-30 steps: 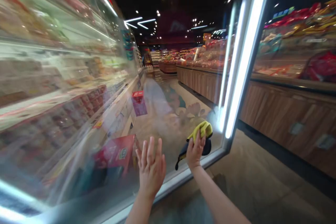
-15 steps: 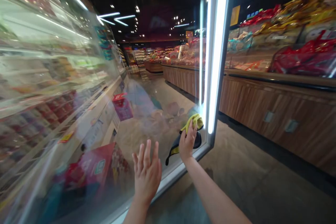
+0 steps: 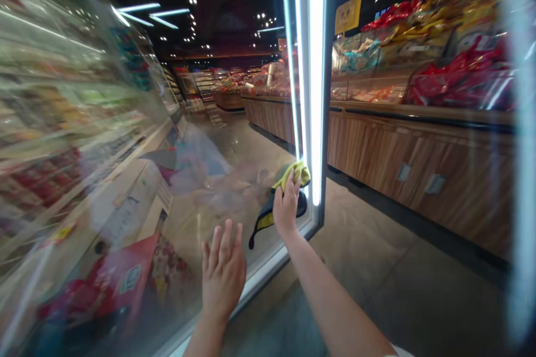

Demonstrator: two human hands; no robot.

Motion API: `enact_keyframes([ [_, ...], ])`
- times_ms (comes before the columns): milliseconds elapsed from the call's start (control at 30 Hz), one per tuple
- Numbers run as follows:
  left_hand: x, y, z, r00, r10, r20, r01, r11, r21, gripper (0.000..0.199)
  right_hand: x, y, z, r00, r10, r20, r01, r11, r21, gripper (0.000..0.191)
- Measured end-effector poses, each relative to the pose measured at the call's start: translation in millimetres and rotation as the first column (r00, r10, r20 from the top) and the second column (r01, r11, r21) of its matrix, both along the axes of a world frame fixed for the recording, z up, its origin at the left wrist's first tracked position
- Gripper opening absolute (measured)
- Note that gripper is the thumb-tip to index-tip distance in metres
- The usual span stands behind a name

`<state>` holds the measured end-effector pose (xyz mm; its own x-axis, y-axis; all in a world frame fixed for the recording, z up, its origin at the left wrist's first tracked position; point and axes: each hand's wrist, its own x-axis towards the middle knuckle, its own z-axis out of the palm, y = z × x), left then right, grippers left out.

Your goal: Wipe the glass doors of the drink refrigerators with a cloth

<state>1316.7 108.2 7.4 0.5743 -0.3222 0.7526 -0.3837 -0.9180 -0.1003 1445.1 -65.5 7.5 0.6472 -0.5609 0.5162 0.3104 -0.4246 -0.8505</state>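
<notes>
My right hand (image 3: 287,206) presses a yellow and dark cleaning cloth (image 3: 264,220) against the glass door (image 3: 218,201), close to its lower right corner. Part of the cloth bunches up above the fingers, and a dark-edged flap hangs down on the left. My left hand (image 3: 225,268) is open, fingers up and slightly apart, at the lower part of the same pane; whether the palm touches the glass I cannot tell. A bright light strip (image 3: 317,78) runs up the door's frame, just right of the cloth. Faint reflections show in the pane.
Blurred refrigerated shelves (image 3: 50,139) with packaged goods line the left. A red box (image 3: 134,273) shows low behind the glass. On the right, a wood-panelled counter (image 3: 377,145) carries bagged goods and a yellow price sign (image 3: 348,15). Brown floor (image 3: 360,245) lies between.
The view has swung to the right, so the door, the light strip and both hands sit further left. My right hand keeps the cloth near the corner; my left hand stays open.
</notes>
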Motion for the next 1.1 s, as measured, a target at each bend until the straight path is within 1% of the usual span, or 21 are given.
enact_keyframes([
  [67,4.5,-5.7,-1.3,1.000,-0.010,0.021,0.011,1.000,-0.027,0.074,1.6,-15.7,5.6,0.999,0.046,0.013,-0.046,0.998,-0.038,0.064],
  [100,6.7,-8.2,-2.4,1.000,-0.012,0.024,0.013,0.999,-0.041,0.074,2.0,-21.9,3.2,0.999,0.041,-0.005,-0.041,0.999,-0.011,0.064],
  [167,10.7,-12.1,-5.4,1.000,-0.016,-0.001,0.016,0.998,-0.052,0.076,2.0,-26.2,-7.9,0.997,-0.001,-0.072,0.008,0.995,0.103,0.064],
  [233,14.5,-14.7,-8.3,0.999,-0.019,-0.035,0.018,0.999,-0.039,0.077,2.0,-21.3,-16.1,0.991,-0.046,-0.129,0.072,0.977,0.202,0.067],
  [267,16.3,-15.7,-9.4,0.999,-0.018,-0.048,0.016,1.000,-0.026,0.078,2.6,-18.4,-15.1,0.989,-0.060,-0.132,0.088,0.973,0.215,0.067],
  [333,19.2,-17.6,-10.2,0.998,-0.013,-0.055,0.013,1.000,-0.004,0.078,5.6,-18.2,-0.6,0.996,-0.051,-0.075,0.062,0.986,0.154,0.067],
  [433,21.6,-19.5,-8.6,0.998,-0.027,-0.057,0.026,1.000,-0.017,0.077,13.6,-33.9,33.8,0.999,0.038,0.030,-0.038,0.999,-0.026,0.064],
  [467,22.0,-19.4,-8.0,0.998,-0.033,-0.058,0.032,0.999,-0.024,0.077,16.2,-40.3,40.7,0.998,0.051,0.040,-0.048,0.997,-0.060,0.063],
  [500,22.2,-19.0,-7.7,0.998,-0.038,-0.057,0.037,0.999,-0.022,0.077,18.4,-45.4,42.3,0.998,0.043,0.039,-0.040,0.997,-0.072,0.063],
  [533,22.4,-18.2,-7.7,0.998,-0.043,-0.053,0.042,0.999,-0.010,0.077,20.0,-48.5,37.9,0.999,0.018,0.033,-0.016,0.998,-0.066,0.063],
  [567,22.4,-17.3,-8.1,0.998,-0.046,-0.044,0.047,0.999,0.010,0.077,20.9,-49.1,27.4,1.000,-0.009,0.022,0.010,0.999,-0.050,0.063],
  [600,22.4,-16.6,-8.9,0.998,-0.048,-0.036,0.049,0.998,0.033,0.077,21.0,-47.4,11.5,0.999,-0.037,0.008,0.037,0.999,-0.028,0.063],
  [700,21.4,-17.4,-11.9,0.998,-0.051,-0.027,0.052,0.996,0.074,0.077,16.3,-32.9,-53.5,0.993,-0.104,-0.056,0.109,0.990,0.093,0.064],
  [767,20.1,-20.8,-13.5,0.999,-0.043,-0.032,0.045,0.997,0.068,0.076,11.3,-21.6,-93.3,0.983,-0.150,-0.107,0.169,0.964,0.204,0.065],
  [800,19.6,-22.9,-14.0,0.999,-0.037,-0.036,0.039,0.997,0.061,0.076,9.6,-16.7,-107.5,0.977,-0.169,-0.127,0.196,0.949,0.245,0.066],
  [833,19.1,-24.9,-14.3,0.999,-0.029,-0.042,0.031,0.998,0.054,0.075,9.0,-12.5,-116.8,0.973,-0.183,-0.142,0.216,0.938,0.271,0.068],
  [867,18.8,-26.5,-14.4,0.999,-0.019,-0.048,0.021,0.999,0.046,0.075,9.6,-8.8,-121.0,0.970,-0.192,-0.150,0.229,0.931,0.285,0.070],
  [900,18.7,-27.6,-14.3,0.999,-0.014,-0.053,0.017,0.999,0.044,0.075,11.2,-5.5,-120.2,0.969,-0.197,-0.152,0.234,0.928,0.290,0.072],
  [933,18.7,-28.4,-14.2,0.998,-0.012,-0.054,0.014,0.999,0.043,0.075,13.4,-2.4,-115.2,0.968,-0.198,-0.151,0.235,0.927,0.293,0.073],
  [1000,19.2,-28.9,-13.6,0.998,-0.016,-0.052,0.018,0.999,0.041,0.076,16.9,2.3,-96.4,0.972,-0.188,-0.140,0.222,0.933,0.284,0.072],
  [1100,20.5,-30.3,-12.8,0.998,-0.035,-0.051,0.036,0.999,0.020,0.076,12.7,0.8,-63.6,0.991,-0.113,-0.064,0.123,0.976,0.178,0.068],
])
